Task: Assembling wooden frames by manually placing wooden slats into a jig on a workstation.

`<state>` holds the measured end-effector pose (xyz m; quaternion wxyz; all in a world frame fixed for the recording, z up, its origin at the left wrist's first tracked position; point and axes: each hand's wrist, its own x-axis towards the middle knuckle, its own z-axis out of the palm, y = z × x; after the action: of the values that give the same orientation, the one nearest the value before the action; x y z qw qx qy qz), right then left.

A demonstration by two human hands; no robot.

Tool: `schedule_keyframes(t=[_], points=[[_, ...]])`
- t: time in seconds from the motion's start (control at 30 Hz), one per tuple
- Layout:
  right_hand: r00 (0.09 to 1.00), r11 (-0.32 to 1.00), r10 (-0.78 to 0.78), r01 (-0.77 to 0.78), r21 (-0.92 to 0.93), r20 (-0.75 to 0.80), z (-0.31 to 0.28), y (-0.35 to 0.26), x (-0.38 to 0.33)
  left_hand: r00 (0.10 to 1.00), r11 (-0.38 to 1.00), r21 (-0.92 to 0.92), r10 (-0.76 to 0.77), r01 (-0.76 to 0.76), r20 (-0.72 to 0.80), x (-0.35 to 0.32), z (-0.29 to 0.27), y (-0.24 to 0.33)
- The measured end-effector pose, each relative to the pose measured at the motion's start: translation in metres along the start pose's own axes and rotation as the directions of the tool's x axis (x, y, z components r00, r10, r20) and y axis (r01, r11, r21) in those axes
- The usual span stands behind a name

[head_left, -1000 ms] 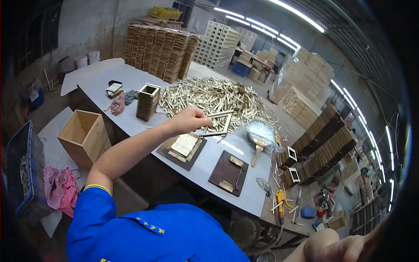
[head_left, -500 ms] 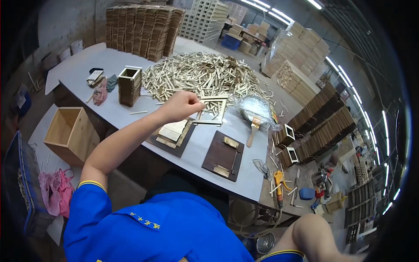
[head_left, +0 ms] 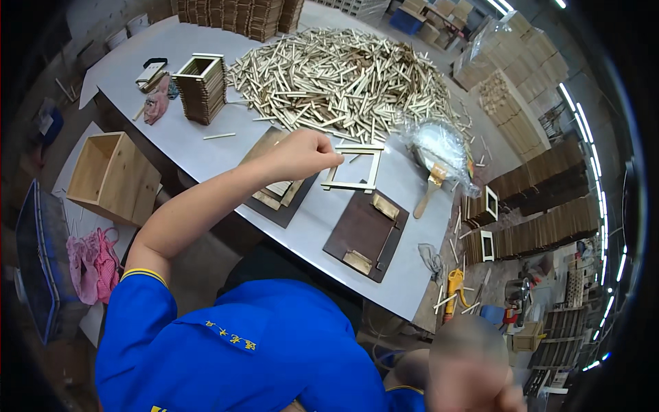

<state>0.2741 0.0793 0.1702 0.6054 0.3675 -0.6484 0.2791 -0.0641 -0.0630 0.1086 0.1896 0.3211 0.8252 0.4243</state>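
My left hand (head_left: pixel 307 155) is closed, pinching the left side of a pale square frame of thin wooden sticks (head_left: pixel 375 170) above the grey table. Below the frame lies a dark brown board (head_left: pixel 343 233) with two light wooden blocks and a thin rod on it. Partly hidden under my left forearm is a second dark board (head_left: pixel 283 215) with pale flat wooden pieces (head_left: pixel 266 199). My right hand (head_left: pixel 511 398) is at the lower right edge, largely cut off and blurred, so its fingers cannot be read.
A big heap of loose wooden sticks (head_left: pixel 343 82) covers the table's far middle. Left of it stands a stack of square frames (head_left: pixel 203 93). A brush (head_left: pixel 431 189) rests by a plastic-wrapped bowl (head_left: pixel 439 147). A wooden box (head_left: pixel 113 178) stands left; a yellow glue gun (head_left: pixel 455 288) lies right.
My left hand has moved slightly right and nearer with the square frame, toward the dark board. The right arm has bent inward at the lower right. The view has shifted downward.
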Motion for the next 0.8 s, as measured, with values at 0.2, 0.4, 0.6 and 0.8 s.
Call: schedule_keyframes(t=[0.2, 0.4, 0.6, 0.8], points=[[0.545, 0.518, 0.832, -0.831, -0.204, -0.107, 0.020, 0.040, -0.082, 0.915, 0.888, -0.348, -0.165, 0.300, 0.369, 0.040, 0.028, -0.033], [0.430, 0.341, 0.903, -0.734, -0.587, -0.014, -0.021, 0.077, -0.125, 0.856, 0.807, -0.431, -0.169, 0.405, 0.489, 0.068, 0.043, -0.047], [0.466, 0.175, 0.880, -0.501, -0.848, -0.094, -0.100, 0.108, -0.153, 0.840, 0.802, -0.398, -0.222, 0.446, 0.494, 0.083, 0.043, -0.053], [0.611, 0.033, 0.786, -0.195, -0.980, -0.095, -0.190, 0.160, -0.172, 0.840, 0.805, -0.384, -0.240, 0.452, 0.486, 0.090, 0.037, -0.056]])
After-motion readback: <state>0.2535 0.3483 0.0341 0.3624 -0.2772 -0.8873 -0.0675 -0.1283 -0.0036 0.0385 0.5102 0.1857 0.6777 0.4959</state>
